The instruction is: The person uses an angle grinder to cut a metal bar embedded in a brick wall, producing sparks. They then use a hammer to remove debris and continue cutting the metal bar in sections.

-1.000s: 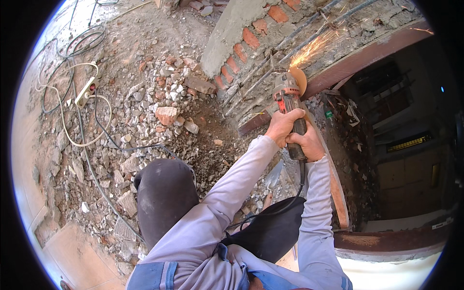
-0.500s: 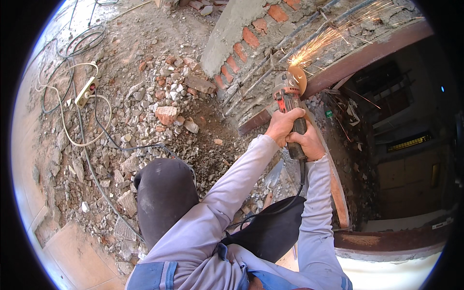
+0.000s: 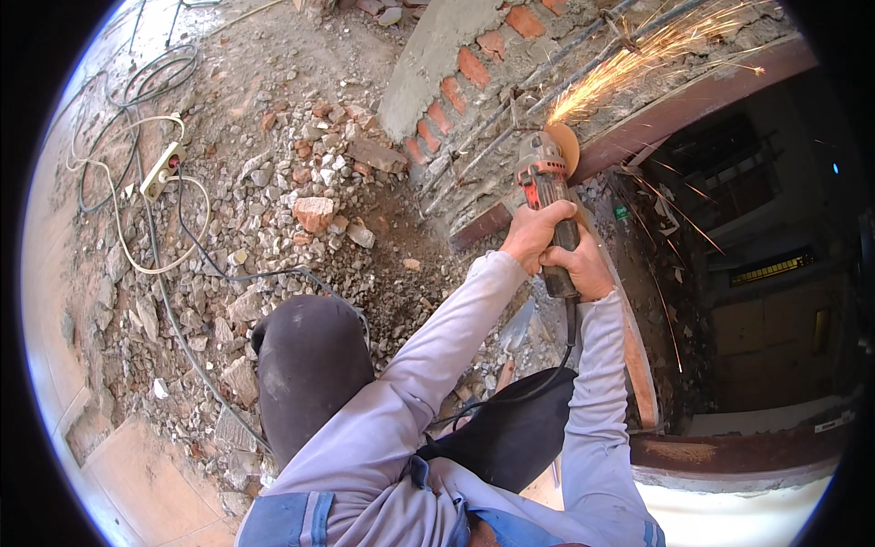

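Observation:
Both my hands are wrapped round the body of a red and dark angle grinder (image 3: 544,190). My left hand (image 3: 538,235) grips it from the left, just behind the red part. Slightly lower, my right hand (image 3: 584,266) holds the rear of the body from the right side. The grinder's round disc (image 3: 563,149) meets the broken masonry beside the exposed steel bars (image 3: 583,77). Bright sparks (image 3: 629,71) stream from it to the upper right. A dark cord (image 3: 571,328) hangs from the tool's back end towards my legs.
Broken concrete and brick rubble (image 3: 314,214) covers the ground on the left. A power strip (image 3: 163,171) with looping cables lies on it. A brown metal beam (image 3: 693,105) runs along the wall's edge, and a dark opening (image 3: 756,237) drops away at the right.
The spark stream has grown longer and denser, and more stray sparks fall over the dark opening. My hands and the grinder have stayed almost in place.

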